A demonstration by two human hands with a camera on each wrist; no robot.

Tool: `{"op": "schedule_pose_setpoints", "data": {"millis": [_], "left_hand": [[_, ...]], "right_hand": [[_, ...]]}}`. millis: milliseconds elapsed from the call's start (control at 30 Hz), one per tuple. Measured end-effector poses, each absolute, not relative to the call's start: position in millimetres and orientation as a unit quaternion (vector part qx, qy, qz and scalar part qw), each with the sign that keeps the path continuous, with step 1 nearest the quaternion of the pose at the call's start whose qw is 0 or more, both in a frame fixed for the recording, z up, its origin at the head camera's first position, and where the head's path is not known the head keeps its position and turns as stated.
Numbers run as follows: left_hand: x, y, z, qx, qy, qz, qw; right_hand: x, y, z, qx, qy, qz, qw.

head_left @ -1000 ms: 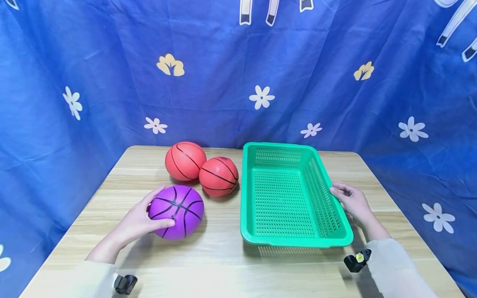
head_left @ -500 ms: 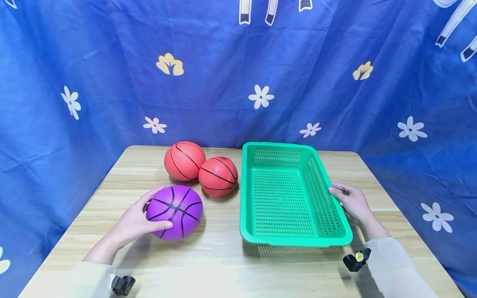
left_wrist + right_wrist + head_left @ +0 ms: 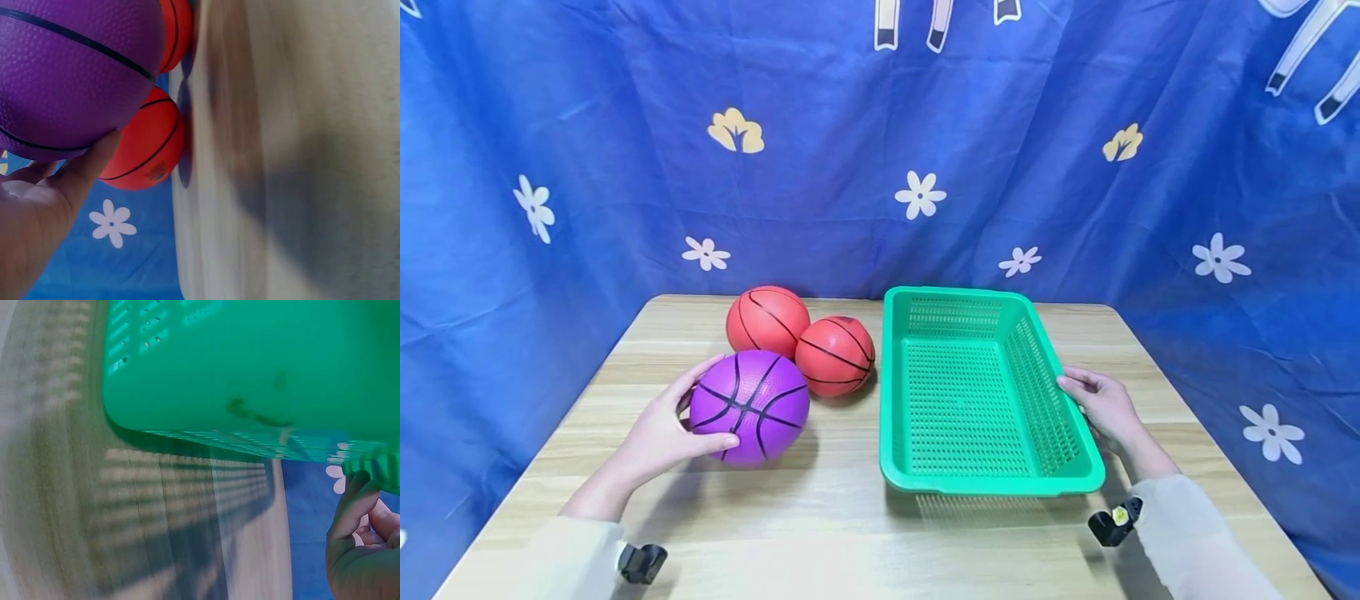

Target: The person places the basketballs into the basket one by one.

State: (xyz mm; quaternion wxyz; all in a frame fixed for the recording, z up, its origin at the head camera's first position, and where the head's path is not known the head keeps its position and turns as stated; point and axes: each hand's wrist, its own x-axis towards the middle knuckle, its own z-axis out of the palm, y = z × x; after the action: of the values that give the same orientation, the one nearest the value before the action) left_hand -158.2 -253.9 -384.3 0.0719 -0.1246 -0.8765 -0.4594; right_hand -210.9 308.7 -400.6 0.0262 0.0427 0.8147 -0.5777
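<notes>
My left hand [image 3: 658,437] grips a purple ball with black basketball lines [image 3: 752,412] from its left side, thumb in front and fingers behind. In the left wrist view the purple ball [image 3: 75,75] is raised off the tabletop. Two orange-red basketballs stand behind it: a left one [image 3: 767,317] and a right one [image 3: 837,354], close together. On the right, my right hand [image 3: 1105,408] holds the rim of a green perforated plastic basket [image 3: 992,485]. The right wrist view has the thumb and fingers of that hand [image 3: 362,544] at the basket rim, with the basket's wall [image 3: 206,381] filling the top.
The wooden table [image 3: 820,542] carries everything and ends at a blue curtain [image 3: 820,167] printed with flowers. Each sleeve bears a small black camera, such as the one on the left wrist [image 3: 642,564]. The basket stands right of the balls, its bottom bare.
My left hand has lifted the purple ball, which now overlaps the left red ball in the head view. The right hand and basket have stayed in place; the head view has shifted slightly.
</notes>
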Motion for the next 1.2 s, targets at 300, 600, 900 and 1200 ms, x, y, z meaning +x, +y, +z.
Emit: {"op": "schedule_pose_setpoints", "data": {"millis": [300,600,900,1200], "left_hand": [[-167.3,-249.3,-364.8,-0.149,-0.860,-0.481,0.087],[-184.7,-239.8,-344.3,-0.158,-0.858,-0.478,0.100],[-206.3,-214.3,-332.5,-0.182,-0.839,-0.505,0.089],[-229.3,-185.5,-319.6,-0.200,-0.825,-0.521,0.088]], "right_hand": [[-211.2,307.8,-400.1,0.042,0.814,-0.579,0.030],[-212.4,308.7,-402.5,0.040,0.806,-0.590,0.025],[-211.2,310.1,-402.6,0.040,0.823,-0.566,0.019],[-211.2,309.6,-401.9,0.040,0.817,-0.575,0.015]]}}
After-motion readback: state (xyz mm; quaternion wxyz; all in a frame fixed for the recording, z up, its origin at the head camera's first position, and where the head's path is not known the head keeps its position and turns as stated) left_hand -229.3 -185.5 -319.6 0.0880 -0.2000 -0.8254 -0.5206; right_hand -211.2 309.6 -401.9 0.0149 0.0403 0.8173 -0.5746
